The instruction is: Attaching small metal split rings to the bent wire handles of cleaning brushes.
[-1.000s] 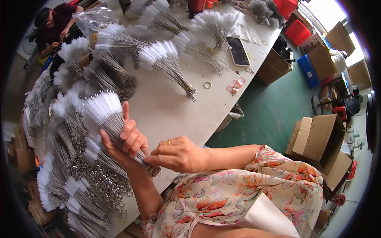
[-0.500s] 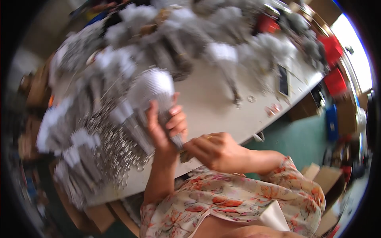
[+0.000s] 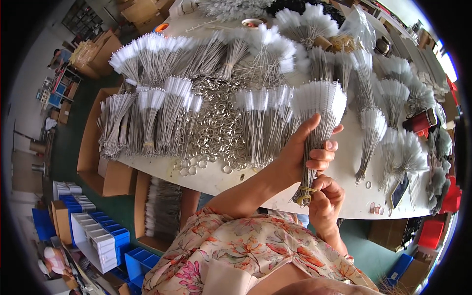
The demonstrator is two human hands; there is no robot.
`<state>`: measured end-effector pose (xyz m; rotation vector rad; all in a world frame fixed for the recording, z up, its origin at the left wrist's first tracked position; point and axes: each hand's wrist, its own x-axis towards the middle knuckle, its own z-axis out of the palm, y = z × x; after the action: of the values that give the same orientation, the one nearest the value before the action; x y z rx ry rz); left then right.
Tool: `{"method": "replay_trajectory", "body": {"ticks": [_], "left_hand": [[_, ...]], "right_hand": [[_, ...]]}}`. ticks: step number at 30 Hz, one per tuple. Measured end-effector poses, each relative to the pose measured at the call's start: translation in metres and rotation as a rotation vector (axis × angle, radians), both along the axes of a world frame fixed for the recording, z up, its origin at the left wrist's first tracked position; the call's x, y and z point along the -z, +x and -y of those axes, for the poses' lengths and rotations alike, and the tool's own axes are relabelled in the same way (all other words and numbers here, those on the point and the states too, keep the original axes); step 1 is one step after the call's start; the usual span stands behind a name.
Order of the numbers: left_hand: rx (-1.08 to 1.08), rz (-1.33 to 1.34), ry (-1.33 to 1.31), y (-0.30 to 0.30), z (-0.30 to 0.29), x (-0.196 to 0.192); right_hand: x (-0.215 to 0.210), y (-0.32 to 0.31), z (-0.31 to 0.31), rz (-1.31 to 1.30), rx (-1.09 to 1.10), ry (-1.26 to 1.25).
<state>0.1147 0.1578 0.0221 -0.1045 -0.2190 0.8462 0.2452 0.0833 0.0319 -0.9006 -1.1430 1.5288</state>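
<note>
A bundle of wire-handled brushes [image 3: 322,101] with white bristle heads stands nearly upright, heads uppermost, in front of me. My left hand [image 3: 297,147] is closed around its wire handles, thumb on the near side and fingers wrapped from the right. Around the looped lower ends runs a yellowish rubber band [image 3: 306,190]. My right hand [image 3: 327,201] is closed in a pinch at the band's right side, its fingertips against the bundle's bottom. Just left of the bundle, more brushes [image 3: 260,123] lie grouped on the table.
A heap of metal rings [image 3: 214,128] spreads over the white table [image 3: 236,184]. Further brush bundles [image 3: 164,105] lie to the left, others [image 3: 371,128] to the right. A phone [image 3: 399,191] lies near the right edge. Cardboard boxes [image 3: 93,147] and blue bins [image 3: 140,263] stand below at left.
The view has swung toward the left and sharpened, so hands and bundle appear further right. My left hand still grips the bundle; my right hand remains at its lower end.
</note>
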Motion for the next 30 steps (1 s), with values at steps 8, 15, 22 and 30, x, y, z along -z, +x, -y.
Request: {"method": "replay_trajectory", "body": {"ticks": [8,15,22,30], "left_hand": [[-0.318,-0.42,0.146,-0.022,0.018,-0.01],[-0.678,-1.026,0.139,-0.031,0.009,-0.021],[-1.088,-1.351,0.041,-0.038,0.002,-0.028],[-1.152,-0.866,0.089,-0.09,-0.011,-0.048]], "right_hand": [[0.01,0.008,-0.005,0.094,-0.214,0.023],[0.017,-0.001,-0.005,-0.367,-0.226,-0.168],[0.027,-0.022,-0.006,0.257,-0.209,0.454],[0.07,0.034,-0.006,-0.203,-0.277,-0.029]]}}
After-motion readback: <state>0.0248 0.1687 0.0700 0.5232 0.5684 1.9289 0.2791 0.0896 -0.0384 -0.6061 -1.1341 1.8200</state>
